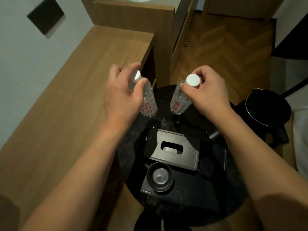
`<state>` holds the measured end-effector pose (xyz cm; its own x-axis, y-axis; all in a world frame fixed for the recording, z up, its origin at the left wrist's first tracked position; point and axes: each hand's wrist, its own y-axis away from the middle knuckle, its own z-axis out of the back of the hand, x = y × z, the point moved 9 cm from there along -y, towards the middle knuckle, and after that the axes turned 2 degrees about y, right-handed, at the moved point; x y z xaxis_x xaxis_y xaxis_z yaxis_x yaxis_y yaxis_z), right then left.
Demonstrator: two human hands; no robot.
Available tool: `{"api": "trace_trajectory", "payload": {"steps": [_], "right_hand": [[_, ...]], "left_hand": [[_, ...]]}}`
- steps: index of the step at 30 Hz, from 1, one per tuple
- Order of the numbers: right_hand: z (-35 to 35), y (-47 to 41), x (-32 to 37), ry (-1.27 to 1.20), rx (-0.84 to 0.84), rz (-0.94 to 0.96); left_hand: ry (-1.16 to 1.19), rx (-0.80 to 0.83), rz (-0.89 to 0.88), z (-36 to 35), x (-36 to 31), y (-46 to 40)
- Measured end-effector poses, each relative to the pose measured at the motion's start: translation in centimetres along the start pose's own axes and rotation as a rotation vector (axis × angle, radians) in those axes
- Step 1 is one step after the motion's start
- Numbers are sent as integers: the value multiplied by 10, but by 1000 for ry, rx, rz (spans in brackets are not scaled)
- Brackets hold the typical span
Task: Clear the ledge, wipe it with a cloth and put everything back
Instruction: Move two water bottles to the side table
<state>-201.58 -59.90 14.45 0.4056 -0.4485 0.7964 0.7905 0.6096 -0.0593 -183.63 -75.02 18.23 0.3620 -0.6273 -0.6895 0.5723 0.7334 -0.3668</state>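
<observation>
Head view: left grip (121, 95) and right grip (208, 90) each pinching a water bottle's neck, seemingly above the round table (133, 147).

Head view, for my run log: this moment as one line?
left hand grips left bottle | right hand pinches right bottle | over round table

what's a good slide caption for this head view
Left hand and right hand each grip a capped water bottle over a cluttered round black table beside the wooden ledge.

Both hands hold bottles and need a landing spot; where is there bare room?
The wooden ledge left of the left hand is bare. The round black table is crowded: tissue box, bowl.
</observation>
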Motion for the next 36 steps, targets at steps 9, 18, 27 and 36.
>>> {"api": "trace_trajectory", "payload": {"steps": [9,18,27,36], "right_hand": [[-52,-49,-28,93,91,-23],[-59,-93,-58,129,62,-108],[-54,-126,-89,109,-8,-167],[-61,-132,-94,43,1,-155]], "left_hand": [[-27,31,1,-31,42,-26],[118,144,5,-86,60,-69],[77,254,-131,-161,50,-103],[101,328,-29,-189,74,-105]]}}
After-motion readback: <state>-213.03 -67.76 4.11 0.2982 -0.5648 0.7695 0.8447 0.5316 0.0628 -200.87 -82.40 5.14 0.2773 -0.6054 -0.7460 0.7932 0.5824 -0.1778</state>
